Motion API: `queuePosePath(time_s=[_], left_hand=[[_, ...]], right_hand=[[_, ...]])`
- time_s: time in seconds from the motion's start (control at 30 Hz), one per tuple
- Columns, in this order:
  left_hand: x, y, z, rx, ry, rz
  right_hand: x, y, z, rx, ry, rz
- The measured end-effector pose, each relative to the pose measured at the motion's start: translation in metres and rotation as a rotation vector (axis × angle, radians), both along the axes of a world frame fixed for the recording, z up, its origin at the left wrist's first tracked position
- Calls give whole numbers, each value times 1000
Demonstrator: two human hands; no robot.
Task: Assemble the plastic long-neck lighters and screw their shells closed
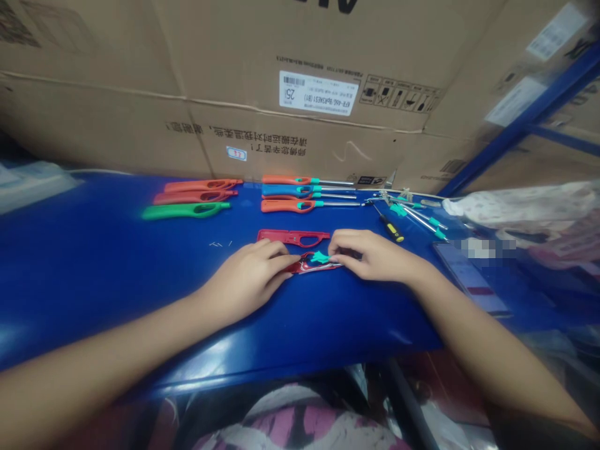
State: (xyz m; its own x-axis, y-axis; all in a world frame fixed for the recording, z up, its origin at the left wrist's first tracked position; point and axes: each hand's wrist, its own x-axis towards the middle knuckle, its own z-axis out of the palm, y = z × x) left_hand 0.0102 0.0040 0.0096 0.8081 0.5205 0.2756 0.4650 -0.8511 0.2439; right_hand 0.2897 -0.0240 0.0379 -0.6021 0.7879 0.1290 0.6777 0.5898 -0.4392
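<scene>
Three finished lighters (300, 192) lie along the far edge of the tabletop (94, 269). Mid-tabletop, my left hand (244, 278), flat-fingered, pins the open red shell (309, 265), my right hand (375, 256) pinches its teal trigger (320, 257), and the cover (293, 237) is still unfitted.

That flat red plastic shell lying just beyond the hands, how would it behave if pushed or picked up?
The red shell looks thin and hollowed, so it is probably very light. It lies flat, so it should slide on the glossy blue table rather than roll. Its long cut-out suggests it may flex a little.
</scene>
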Motion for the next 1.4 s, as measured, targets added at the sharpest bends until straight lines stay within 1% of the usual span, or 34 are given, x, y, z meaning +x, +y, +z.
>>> queuePosePath(time_s=[0.13,0.3,0.47,0.6,0.83,1.1,1.4], left_hand=[[1,1,-1,-35,3,12],[2,1,-1,-132,-37,-7],[2,-1,-2,-222,-51,1],[2,-1,-2,-277,-66,4],[3,2,-2,-338,-117,-12],[2,4,-2,-409,-144,13],[4,8,-4,-476,-145,21]], right_hand=[[-3,0,-4,-9,-36,3],[-8,0,-7,-18,-50,16],[-12,-2,-10,5,-53,37],[-16,-3,-11,57,-40,81],[-17,-4,-11,110,-30,124],[-21,-5,-12,144,-32,148],[-23,-5,-11,111,-61,135]])
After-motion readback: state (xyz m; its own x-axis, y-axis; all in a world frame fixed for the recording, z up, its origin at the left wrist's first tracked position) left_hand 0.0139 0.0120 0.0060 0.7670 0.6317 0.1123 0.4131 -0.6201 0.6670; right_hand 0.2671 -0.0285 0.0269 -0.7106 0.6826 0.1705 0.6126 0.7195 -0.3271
